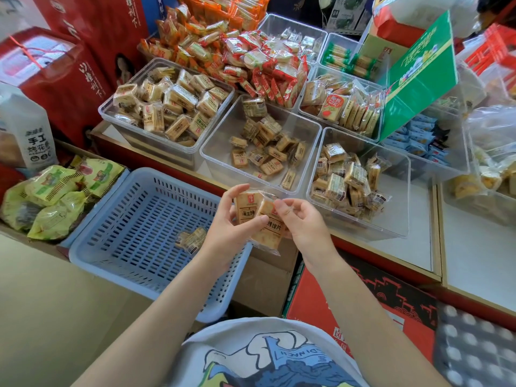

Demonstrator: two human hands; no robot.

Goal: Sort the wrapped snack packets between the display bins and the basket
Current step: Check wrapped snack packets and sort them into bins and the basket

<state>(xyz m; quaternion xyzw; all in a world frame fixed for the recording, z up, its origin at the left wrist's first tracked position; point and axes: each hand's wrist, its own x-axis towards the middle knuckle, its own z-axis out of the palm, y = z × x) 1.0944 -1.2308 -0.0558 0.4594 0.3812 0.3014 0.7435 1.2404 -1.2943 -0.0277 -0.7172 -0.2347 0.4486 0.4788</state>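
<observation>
Bare forearms (156,308), no sleeves showing, white T-shirt (268,356) with a blue, green and white cartoon print, some lettering across it

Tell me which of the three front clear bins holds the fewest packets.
The middle bin: much of its floor is bare, whereas the left bin is heaped and the right bin is fuller.
</observation>
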